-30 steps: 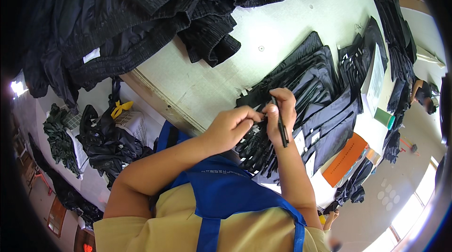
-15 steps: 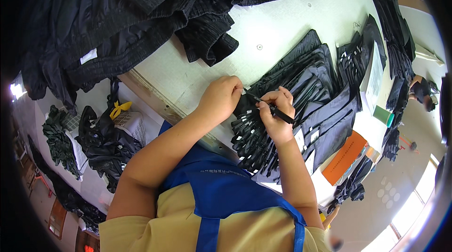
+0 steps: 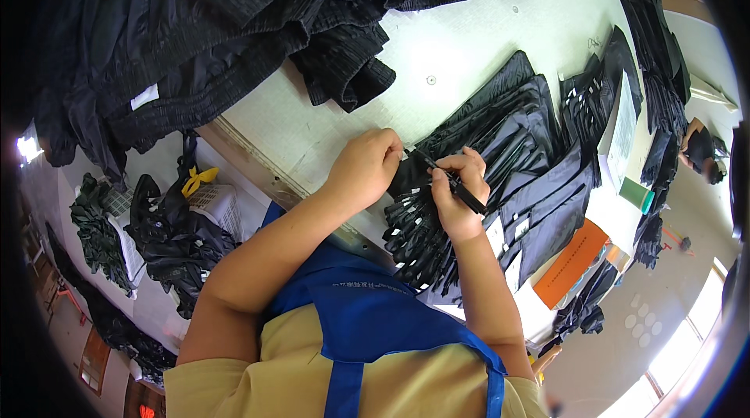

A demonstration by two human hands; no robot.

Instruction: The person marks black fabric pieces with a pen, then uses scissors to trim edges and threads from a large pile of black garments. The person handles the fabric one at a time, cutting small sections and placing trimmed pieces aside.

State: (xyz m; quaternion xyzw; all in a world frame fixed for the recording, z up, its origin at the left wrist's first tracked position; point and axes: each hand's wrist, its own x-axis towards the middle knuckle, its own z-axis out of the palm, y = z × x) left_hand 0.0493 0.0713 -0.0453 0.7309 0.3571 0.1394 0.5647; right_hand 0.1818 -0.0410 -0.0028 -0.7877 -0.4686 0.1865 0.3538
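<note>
My left hand (image 3: 366,166) is closed in a pinch at the table's near side, its fingertips at a small white label (image 3: 404,156) by the edge of a black fabric piece. My right hand (image 3: 461,195) grips a slim black pen (image 3: 471,200), whose tip points up and left toward that label. Under and beside my right hand lies a fanned stack of black fabric pieces (image 3: 500,121), with small white labels along its near ends. The exact spot where the pen tip meets the label is too small to make out.
A large heap of black garments with ribbed elastic edges (image 3: 234,43) covers the table's far left. To the right are more black pieces (image 3: 582,98), white paper (image 3: 617,129), an orange sheet (image 3: 570,263) and a green roll (image 3: 637,194). White baskets (image 3: 217,205) stand left of the table edge (image 3: 250,158).
The pen has tilted slightly in my right hand, and its tip has shifted a little. My left hand stays almost in place at the label.
</note>
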